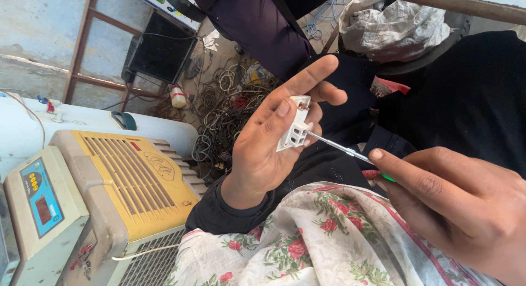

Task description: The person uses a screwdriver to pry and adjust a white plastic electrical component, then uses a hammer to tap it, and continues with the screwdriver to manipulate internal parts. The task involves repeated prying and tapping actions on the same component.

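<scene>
My left hand (271, 141) holds a small white plastic socket part (294, 128) pinched between thumb and fingers, raised above my lap. My right hand (457, 206) grips a screwdriver (342, 148) with a thin metal shaft and a green handle mostly hidden in the palm. The shaft's tip is pressed into the side of the white part. Both arms wear dark sleeves. A flowered cloth (307, 236) lies over my lap beneath the hands.
A yellow-and-beige appliance with grilles (131, 187) and a beige box with a blue panel (41, 204) stand at the left. A white tank (82, 124) is behind them. Tangled cables (227, 105), a dark monitor (161, 50) and a grey sack (392, 26) lie farther off.
</scene>
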